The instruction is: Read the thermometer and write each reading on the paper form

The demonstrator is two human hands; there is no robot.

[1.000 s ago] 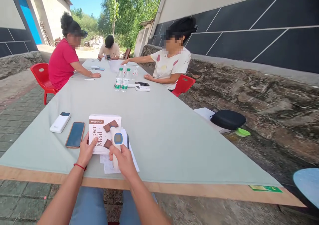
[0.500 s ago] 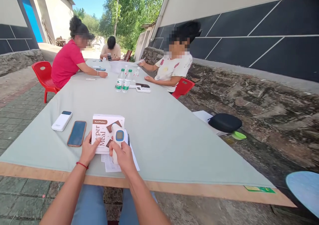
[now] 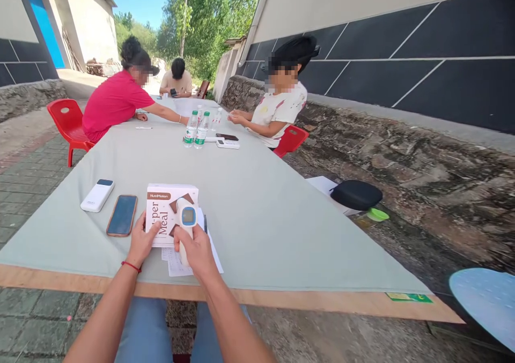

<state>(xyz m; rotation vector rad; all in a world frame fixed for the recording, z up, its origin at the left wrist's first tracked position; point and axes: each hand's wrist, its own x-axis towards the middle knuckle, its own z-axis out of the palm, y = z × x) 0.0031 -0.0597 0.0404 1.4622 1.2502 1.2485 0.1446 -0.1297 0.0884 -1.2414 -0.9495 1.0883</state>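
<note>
My left hand (image 3: pixel 144 238) grips the left edge of a white and brown box (image 3: pixel 160 233) printed "NutriMotion", its thumb on the front face. In my right hand (image 3: pixel 197 247) is a white infrared thermometer (image 3: pixel 185 202) with a blue-rimmed screen, held upright by its handle in front of the box's right side. The fingers wrap around that handle. Under and beside the box lie printed paper sheets (image 3: pixel 177 268), and a dark pen (image 3: pixel 205 224) shows at the box's right. Left of the box rest a phone (image 3: pixel 122 215) and a white power bank (image 3: pixel 97 195).
Two water bottles (image 3: pixel 190 130) stand mid-table near a dark phone (image 3: pixel 227 136) and another white power bank (image 3: pixel 228 144). A person in red (image 3: pixel 115 103) sits left, one in a patterned shirt (image 3: pixel 277 111) right, a third (image 3: pixel 176 81) at the far end. A black case (image 3: pixel 356 198) lies right.
My hands keep the same hold on the box and thermometer. The person in red now reaches an arm across toward the bottles; the person on the right has drawn both hands together.
</note>
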